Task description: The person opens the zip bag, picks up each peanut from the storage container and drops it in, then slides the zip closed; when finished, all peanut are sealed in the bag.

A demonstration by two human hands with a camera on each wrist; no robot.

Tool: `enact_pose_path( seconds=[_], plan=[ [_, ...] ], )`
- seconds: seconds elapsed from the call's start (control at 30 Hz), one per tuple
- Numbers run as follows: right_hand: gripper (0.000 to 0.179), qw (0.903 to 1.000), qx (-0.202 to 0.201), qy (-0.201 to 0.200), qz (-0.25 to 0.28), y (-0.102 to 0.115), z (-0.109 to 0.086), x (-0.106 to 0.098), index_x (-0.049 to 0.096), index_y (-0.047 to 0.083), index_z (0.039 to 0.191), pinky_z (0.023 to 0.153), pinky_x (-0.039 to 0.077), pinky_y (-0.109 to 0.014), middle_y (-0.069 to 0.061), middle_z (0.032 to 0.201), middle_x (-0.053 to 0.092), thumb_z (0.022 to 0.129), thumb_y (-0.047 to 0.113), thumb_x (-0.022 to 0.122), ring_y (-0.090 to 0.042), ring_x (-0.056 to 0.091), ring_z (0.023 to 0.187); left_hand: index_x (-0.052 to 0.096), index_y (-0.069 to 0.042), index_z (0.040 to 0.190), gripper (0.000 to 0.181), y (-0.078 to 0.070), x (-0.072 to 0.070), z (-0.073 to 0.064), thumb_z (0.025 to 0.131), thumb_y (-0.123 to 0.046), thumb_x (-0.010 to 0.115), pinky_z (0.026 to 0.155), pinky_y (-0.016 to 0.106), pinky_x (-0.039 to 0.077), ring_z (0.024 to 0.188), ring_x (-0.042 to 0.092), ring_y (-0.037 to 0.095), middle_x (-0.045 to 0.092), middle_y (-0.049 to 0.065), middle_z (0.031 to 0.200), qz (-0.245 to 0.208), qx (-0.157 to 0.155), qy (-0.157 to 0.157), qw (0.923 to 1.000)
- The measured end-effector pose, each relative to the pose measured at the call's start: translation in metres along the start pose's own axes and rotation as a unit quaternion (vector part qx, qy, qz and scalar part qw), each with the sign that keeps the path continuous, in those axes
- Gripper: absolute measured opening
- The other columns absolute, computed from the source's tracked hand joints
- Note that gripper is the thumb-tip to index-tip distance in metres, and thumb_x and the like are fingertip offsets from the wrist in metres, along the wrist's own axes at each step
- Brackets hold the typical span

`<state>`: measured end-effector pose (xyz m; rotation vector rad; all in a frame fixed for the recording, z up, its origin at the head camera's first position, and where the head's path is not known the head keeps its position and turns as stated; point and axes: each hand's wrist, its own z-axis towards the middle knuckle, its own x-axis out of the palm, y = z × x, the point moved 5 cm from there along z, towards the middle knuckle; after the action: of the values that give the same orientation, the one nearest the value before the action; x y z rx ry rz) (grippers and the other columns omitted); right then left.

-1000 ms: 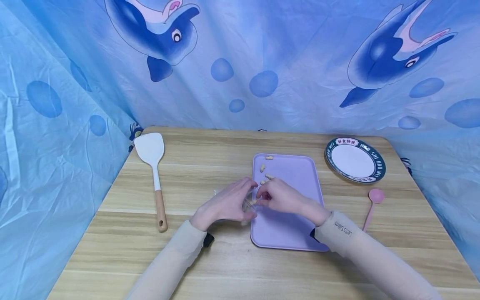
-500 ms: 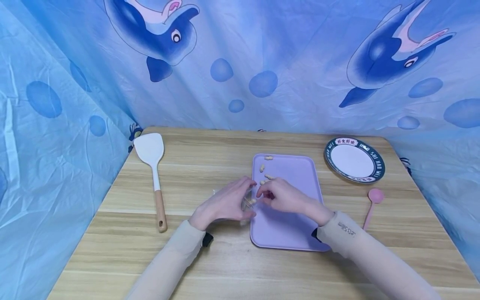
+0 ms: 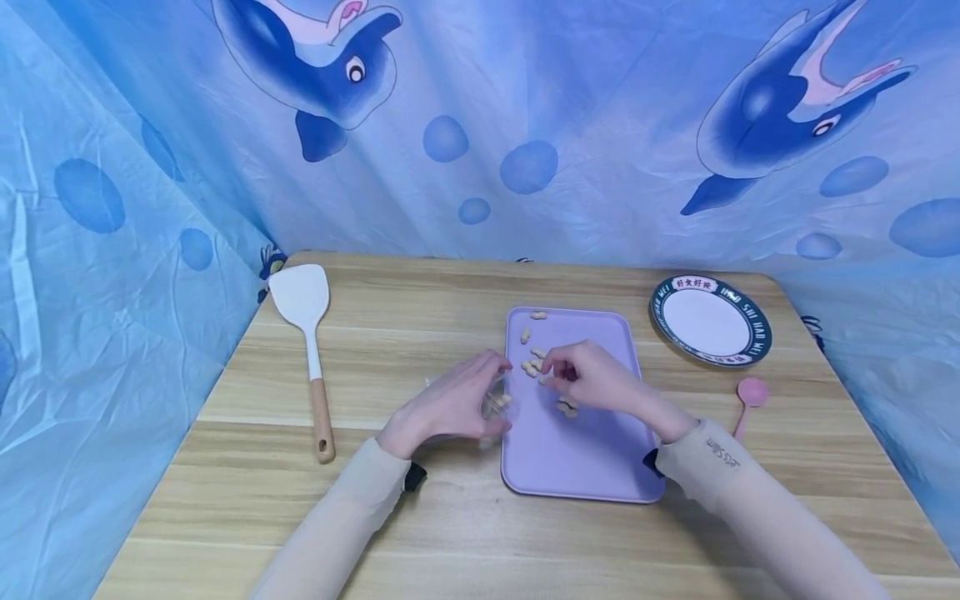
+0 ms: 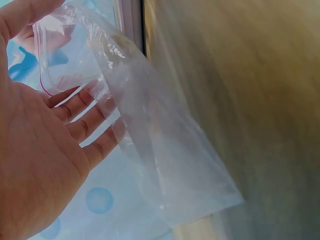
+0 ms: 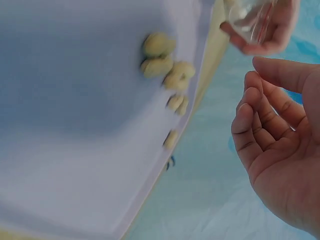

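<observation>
My left hand (image 3: 453, 404) holds a clear zip-lock bag (image 4: 165, 150) at the tray's left edge, its thumb and fingers around the mouth. Inside the bag lies a pale peanut (image 3: 499, 402). Over the lilac tray (image 3: 577, 467) is my right hand (image 3: 592, 377), fingers bent and fingertips beside several unshelled peanuts (image 3: 530, 368). In the right wrist view, nothing shows between the thumb and fingers of that hand (image 5: 280, 130). More peanuts (image 3: 567, 407) lie below the right hand, and a single peanut (image 3: 538, 315) sits near the tray's far left corner.
A white spatula (image 3: 303, 308) with a wooden handle lies at the left of the wooden table (image 3: 420, 542). On the right are a green-rimmed plate (image 3: 759, 342) and a pink spoon (image 3: 752, 392). A blue dolphin-print curtain (image 3: 600, 225) surrounds the table's back and sides.
My right hand has drawn away from the bag's mouth, rightward over the tray. Peanuts it covered before are now visible. The left hand and bag stay almost in place.
</observation>
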<state>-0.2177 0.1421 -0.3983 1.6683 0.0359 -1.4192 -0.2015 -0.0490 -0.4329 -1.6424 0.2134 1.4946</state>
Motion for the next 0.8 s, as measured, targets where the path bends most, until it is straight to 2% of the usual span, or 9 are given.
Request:
enact_pose_path(
  seconds=[0.17, 0.43, 0.63, 0.8],
  plan=[
    [0.007, 0.9998, 0.015, -0.010, -0.006, -0.018, -0.008, -0.006, 0.072, 0.004, 0.093, 0.053, 0.042, -0.024, 0.007, 0.066, 0.055, 0.087, 0.003, 0.074, -0.009, 0.049, 0.057, 0.046, -0.006, 0.137, 0.078, 0.001, 0.000, -0.001, 0.075, -0.039, 0.080, 0.102, 0.034, 0.045, 0.115, 0.053, 0.016, 0.054, 0.005, 0.129, 0.003, -0.005, 0.003, 1.0000],
    [0.008, 0.9992, 0.034, 0.021, -0.008, -0.043, -0.025, 0.003, 0.074, 0.005, 0.093, 0.054, 0.046, -0.023, 0.008, 0.069, 0.060, 0.086, 0.001, 0.074, -0.007, 0.052, 0.060, 0.046, -0.006, 0.138, 0.079, 0.002, 0.001, -0.001, 0.075, -0.040, 0.080, 0.103, 0.033, 0.044, 0.114, 0.052, 0.014, 0.054, 0.003, 0.126, 0.003, -0.013, 0.008, 0.9999],
    [0.005, 0.9982, 0.050, 0.033, 0.001, -0.050, -0.035, 0.010, 0.075, 0.005, 0.091, 0.057, 0.048, -0.024, 0.006, 0.071, 0.062, 0.086, 0.003, 0.074, -0.008, 0.054, 0.062, 0.045, -0.005, 0.138, 0.079, 0.001, 0.000, -0.001, 0.075, -0.039, 0.080, 0.102, 0.034, 0.045, 0.114, 0.053, 0.016, 0.055, 0.005, 0.127, -0.003, -0.012, 0.007, 0.9999],
    [0.006, 0.9984, 0.048, 0.031, -0.004, -0.050, -0.038, 0.014, 0.076, 0.005, 0.090, 0.059, 0.049, -0.024, 0.008, 0.071, 0.062, 0.085, 0.002, 0.074, -0.006, 0.055, 0.064, 0.046, -0.005, 0.137, 0.079, 0.001, 0.000, -0.001, 0.075, -0.039, 0.081, 0.102, 0.034, 0.045, 0.114, 0.053, 0.016, 0.055, 0.005, 0.126, -0.008, -0.011, 0.007, 0.9999]
  ],
)
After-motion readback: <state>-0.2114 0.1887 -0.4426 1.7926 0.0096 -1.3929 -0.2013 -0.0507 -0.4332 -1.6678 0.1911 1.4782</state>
